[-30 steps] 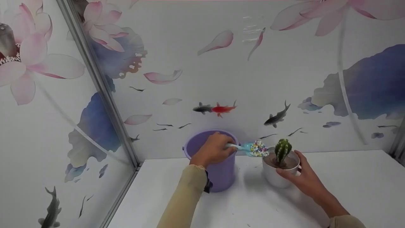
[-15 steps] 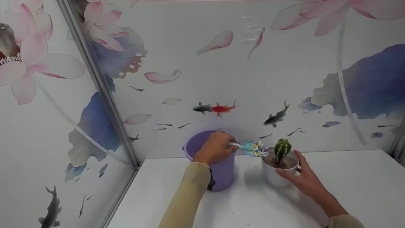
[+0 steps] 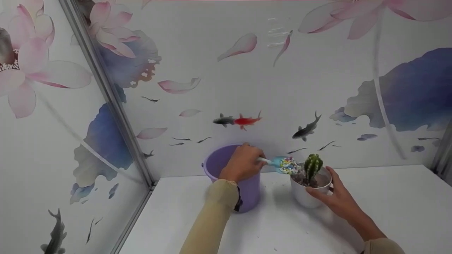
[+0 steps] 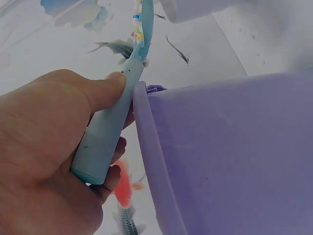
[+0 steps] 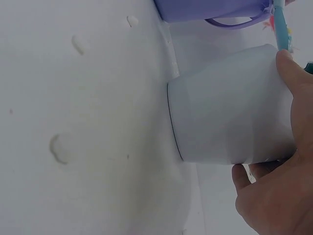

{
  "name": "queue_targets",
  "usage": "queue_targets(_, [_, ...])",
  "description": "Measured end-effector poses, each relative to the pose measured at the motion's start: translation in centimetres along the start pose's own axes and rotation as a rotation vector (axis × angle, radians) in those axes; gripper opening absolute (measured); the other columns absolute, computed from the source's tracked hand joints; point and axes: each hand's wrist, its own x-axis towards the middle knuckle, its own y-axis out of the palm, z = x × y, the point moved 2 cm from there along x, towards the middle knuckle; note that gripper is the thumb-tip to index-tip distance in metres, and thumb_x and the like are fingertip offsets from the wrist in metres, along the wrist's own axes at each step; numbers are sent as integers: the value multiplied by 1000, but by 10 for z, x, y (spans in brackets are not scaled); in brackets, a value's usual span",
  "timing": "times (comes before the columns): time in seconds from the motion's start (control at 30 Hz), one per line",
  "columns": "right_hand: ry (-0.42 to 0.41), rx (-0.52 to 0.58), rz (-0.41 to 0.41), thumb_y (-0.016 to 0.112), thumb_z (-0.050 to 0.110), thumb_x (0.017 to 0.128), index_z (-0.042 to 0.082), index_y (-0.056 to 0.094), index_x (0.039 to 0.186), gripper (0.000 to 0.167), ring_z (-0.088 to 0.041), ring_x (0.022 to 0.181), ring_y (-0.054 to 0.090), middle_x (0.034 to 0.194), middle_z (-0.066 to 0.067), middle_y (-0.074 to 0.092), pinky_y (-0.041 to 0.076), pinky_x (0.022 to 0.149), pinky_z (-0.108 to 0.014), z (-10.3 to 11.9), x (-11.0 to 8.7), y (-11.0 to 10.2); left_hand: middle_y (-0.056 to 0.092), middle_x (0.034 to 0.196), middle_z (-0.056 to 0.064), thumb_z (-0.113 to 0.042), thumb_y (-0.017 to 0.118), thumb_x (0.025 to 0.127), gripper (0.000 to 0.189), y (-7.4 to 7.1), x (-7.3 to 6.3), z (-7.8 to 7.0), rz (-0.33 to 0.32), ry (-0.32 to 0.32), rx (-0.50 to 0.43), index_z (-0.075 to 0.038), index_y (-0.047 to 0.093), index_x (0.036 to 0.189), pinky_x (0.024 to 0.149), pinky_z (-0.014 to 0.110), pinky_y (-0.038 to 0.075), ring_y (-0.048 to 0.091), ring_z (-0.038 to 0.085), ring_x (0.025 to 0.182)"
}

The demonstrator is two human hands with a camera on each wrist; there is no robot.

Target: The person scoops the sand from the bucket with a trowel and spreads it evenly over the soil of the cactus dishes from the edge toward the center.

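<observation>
My left hand (image 3: pixel 243 162) grips the light-blue handle of a small shovel (image 4: pixel 110 129), reaching across the purple bucket (image 3: pixel 247 197). Many-coloured small pebbles (image 3: pixel 289 165) lie on the shovel's blade, which tips at the left rim of a white pot (image 3: pixel 305 195). A green cactus (image 3: pixel 313 165) stands in the pot, with pebbles scattered on the soil at its left. My right hand (image 3: pixel 339 195) holds the pot from the right, thumb at the near rim and fingers on the far side. In the right wrist view the pot wall (image 5: pixel 230 110) hides its inside.
The white table (image 3: pixel 275 229) carries a few tiny specks. Behind it rises a wall (image 3: pixel 197 46) printed with fish and petals. A metal frame post (image 3: pixel 106 84) runs along the left side panel.
Some pebbles have slid from the shovel's blade into the pot, onto the soil left of the cactus. My left hand has shifted slightly right. The right hand keeps its hold on the pot.
</observation>
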Motion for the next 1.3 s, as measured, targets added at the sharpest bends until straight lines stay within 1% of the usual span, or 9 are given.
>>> queue_targets(0.17, [-13,-19,-7,77,62,96,14,-12,174,127,-60,161,19,179,-30,4,28,125,-75,0,0,0,80,111,-7,-29,73,106,19,1,1,-1,5,8,49,-19,83,119,103,35,51,60,14,105])
queue_targets(0.3, [-19,-14,-8,77,60,96,14,-10,174,125,-60,161,20,178,-30,7,29,124,-75,1,0,-1,81,111,-7,-29,74,105,19,0,3,-4,0,26,122,-19,84,118,104,34,51,62,14,104])
queue_targets(0.4, [-23,-5,-7,77,60,96,14,-10,174,125,-61,160,20,178,-30,8,30,124,-76,0,0,-1,81,111,-6,-29,74,105,18,-1,4,-6,-13,36,156,-19,84,116,105,35,52,63,16,106])
queue_targets(0.57, [-23,-7,-9,78,60,96,15,-11,174,126,-61,160,21,178,-30,9,30,124,-75,0,1,-1,82,111,-6,-28,75,104,17,-2,3,-8,-28,38,168,-19,85,115,107,38,52,63,18,109])
queue_targets(0.8, [-33,-2,-13,78,59,96,15,-10,174,125,-59,161,20,177,-31,10,28,126,-74,-1,1,0,82,110,-6,-28,76,104,17,0,4,-6,-37,38,176,-19,85,115,106,37,51,63,17,105])
queue_targets(0.9, [-35,-1,-10,78,58,96,14,-9,174,125,-59,161,19,177,-31,10,28,126,-74,-2,1,0,82,111,-6,-28,75,105,17,2,5,-6,-27,21,181,-19,84,116,107,37,51,63,17,107])
queue_targets(1.07, [-21,-4,13,78,58,97,14,-10,173,125,-58,163,16,178,-30,8,28,125,-74,-2,1,-2,80,114,-6,-29,74,105,18,1,5,-9,6,-18,172,-21,83,119,108,39,50,61,18,111])
queue_targets(1.3, [-22,-18,33,77,59,97,16,-10,174,124,-58,163,13,179,-30,4,28,124,-76,-1,0,-5,80,114,-6,-29,75,104,18,3,8,-10,-2,-18,177,-22,83,119,107,38,50,60,18,111])
